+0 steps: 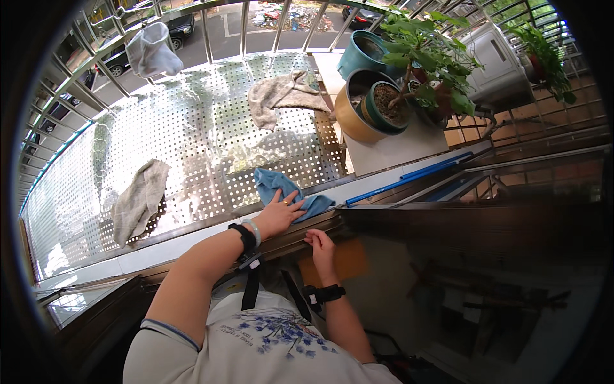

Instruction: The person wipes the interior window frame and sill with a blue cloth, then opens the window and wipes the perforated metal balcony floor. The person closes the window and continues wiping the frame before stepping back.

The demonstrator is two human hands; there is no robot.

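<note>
My left hand (279,216) lies flat with its fingers spread on a crumpled blue cloth (313,205). The cloth rests across the white ledge (243,221) and the border of the perforated metal sheet (192,141). A pale bangle and a black wrist strap circle my left wrist. To the right and nearer to me, my right hand (321,246) hovers by the brown window track (288,242), its fingers curled together with nothing visible in them. A black strap goes round that wrist too.
Two grey-beige rags (141,201) lie on the metal sheet, one left and one further back. Flower pots (358,105) with a leafy plant (435,57) stand at right. A blue pole (409,179) lies along the ledge. A grey sock-like cloth (153,51) hangs on the railing (208,38).
</note>
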